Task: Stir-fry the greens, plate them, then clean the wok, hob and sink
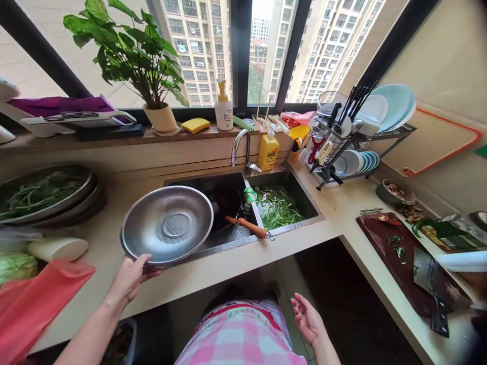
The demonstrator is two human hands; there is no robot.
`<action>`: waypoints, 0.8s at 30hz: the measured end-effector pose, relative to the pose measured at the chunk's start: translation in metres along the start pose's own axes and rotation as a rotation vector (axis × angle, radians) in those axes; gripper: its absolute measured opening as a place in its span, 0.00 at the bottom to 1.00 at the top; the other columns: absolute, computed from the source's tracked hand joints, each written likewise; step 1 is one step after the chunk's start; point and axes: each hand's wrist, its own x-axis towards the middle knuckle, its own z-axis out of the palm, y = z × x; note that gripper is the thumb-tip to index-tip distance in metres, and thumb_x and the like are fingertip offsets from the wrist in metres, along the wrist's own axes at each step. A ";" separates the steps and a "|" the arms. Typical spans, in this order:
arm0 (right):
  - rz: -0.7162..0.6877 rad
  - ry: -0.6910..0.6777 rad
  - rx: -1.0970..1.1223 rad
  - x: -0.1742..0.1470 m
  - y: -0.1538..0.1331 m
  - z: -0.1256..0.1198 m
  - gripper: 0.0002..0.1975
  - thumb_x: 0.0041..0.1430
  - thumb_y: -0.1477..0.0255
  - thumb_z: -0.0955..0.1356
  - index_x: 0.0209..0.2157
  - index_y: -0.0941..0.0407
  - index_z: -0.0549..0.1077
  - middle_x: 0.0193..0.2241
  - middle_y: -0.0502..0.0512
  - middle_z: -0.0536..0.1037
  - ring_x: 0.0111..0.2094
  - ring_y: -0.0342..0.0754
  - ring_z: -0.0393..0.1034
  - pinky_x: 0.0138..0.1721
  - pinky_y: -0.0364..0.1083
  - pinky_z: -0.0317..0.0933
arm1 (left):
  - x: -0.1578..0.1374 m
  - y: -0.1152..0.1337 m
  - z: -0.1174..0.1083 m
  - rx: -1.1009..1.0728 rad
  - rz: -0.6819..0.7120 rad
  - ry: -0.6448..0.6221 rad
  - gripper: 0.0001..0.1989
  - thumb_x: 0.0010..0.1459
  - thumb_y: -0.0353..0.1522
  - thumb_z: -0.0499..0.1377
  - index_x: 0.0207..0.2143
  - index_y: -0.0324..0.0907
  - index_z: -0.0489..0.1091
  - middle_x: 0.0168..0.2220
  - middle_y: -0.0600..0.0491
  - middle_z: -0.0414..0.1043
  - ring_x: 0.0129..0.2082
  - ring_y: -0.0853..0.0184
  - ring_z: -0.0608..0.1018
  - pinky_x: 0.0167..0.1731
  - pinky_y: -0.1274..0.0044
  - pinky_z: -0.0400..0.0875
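My left hand grips the near edge of a round steel wok with a textured patch at its centre. The wok is held tilted above the counter and over the left part of the sink. My right hand hangs low in front of the counter, palm up, fingers loosely apart, with nothing in it. A wooden-handled tool lies across the near sink edge; its head is down in the left basin and hard to make out. Leafy greens soak in water in the right basin.
A tap and a yellow detergent bottle stand behind the sink. At the right are a dish rack and a cutting board with a cleaver. Stacked pans with greens sit at the left.
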 end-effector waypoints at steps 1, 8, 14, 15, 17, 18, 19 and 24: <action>-0.011 -0.007 -0.020 0.002 -0.002 0.001 0.17 0.39 0.73 0.75 0.34 0.59 0.71 0.21 0.51 0.76 0.15 0.35 0.63 0.13 0.33 0.55 | -0.005 -0.005 0.005 -0.081 -0.053 -0.023 0.03 0.50 0.25 0.55 0.29 0.40 0.64 0.17 0.54 0.70 0.16 0.66 0.73 0.20 0.75 0.72; -0.334 -0.138 -0.366 0.012 -0.070 0.046 0.27 0.36 0.59 0.76 0.38 0.57 0.71 0.26 0.50 0.77 0.19 0.37 0.66 0.16 0.34 0.56 | -0.044 -0.029 0.065 -0.285 -0.157 -0.073 0.06 0.52 0.25 0.57 0.32 0.41 0.61 0.17 0.55 0.71 0.14 0.69 0.72 0.16 0.76 0.73; -0.858 -0.397 -0.907 0.082 -0.186 0.146 0.25 0.48 0.53 0.69 0.42 0.56 0.72 0.41 0.58 0.75 0.40 0.50 0.71 0.41 0.49 0.67 | -0.069 -0.033 0.139 -0.383 -0.136 0.019 0.12 0.50 0.28 0.59 0.37 0.44 0.61 0.20 0.59 0.71 0.15 0.69 0.73 0.17 0.75 0.74; -0.963 -0.432 -1.039 0.100 -0.207 0.170 0.25 0.49 0.53 0.68 0.43 0.56 0.72 0.44 0.59 0.74 0.45 0.52 0.69 0.48 0.52 0.64 | -0.072 -0.033 0.150 -0.381 -0.130 0.045 0.12 0.50 0.29 0.60 0.37 0.44 0.61 0.20 0.58 0.71 0.16 0.69 0.73 0.17 0.75 0.74; -1.115 -0.422 -1.329 0.140 -0.246 0.218 0.25 0.50 0.55 0.67 0.46 0.57 0.72 0.50 0.62 0.70 0.54 0.56 0.63 0.56 0.54 0.56 | -0.078 -0.032 0.170 -0.373 -0.113 0.109 0.15 0.48 0.31 0.61 0.38 0.44 0.61 0.20 0.58 0.71 0.16 0.68 0.73 0.17 0.75 0.74; -1.143 -0.382 -1.487 0.160 -0.263 0.242 0.27 0.51 0.56 0.66 0.49 0.57 0.70 0.53 0.64 0.66 0.57 0.57 0.59 0.57 0.54 0.54 | -0.082 -0.031 0.180 -0.373 -0.107 0.146 0.17 0.47 0.32 0.62 0.39 0.44 0.61 0.21 0.58 0.71 0.17 0.67 0.74 0.18 0.74 0.74; -1.138 -0.330 -1.638 0.180 -0.279 0.265 0.29 0.53 0.56 0.65 0.53 0.57 0.68 0.56 0.65 0.63 0.59 0.58 0.56 0.57 0.54 0.53 | -0.086 -0.030 0.189 -0.376 -0.106 0.182 0.19 0.46 0.34 0.63 0.40 0.44 0.61 0.22 0.58 0.72 0.17 0.67 0.74 0.18 0.74 0.75; -0.974 -0.309 -2.036 0.262 -0.315 0.359 0.38 0.57 0.50 0.61 0.63 0.56 0.53 0.59 0.68 0.59 0.59 0.61 0.57 0.56 0.55 0.54 | -0.110 -0.023 0.237 -0.409 -0.173 0.343 0.31 0.38 0.39 0.68 0.45 0.45 0.62 0.26 0.57 0.73 0.20 0.65 0.74 0.18 0.72 0.76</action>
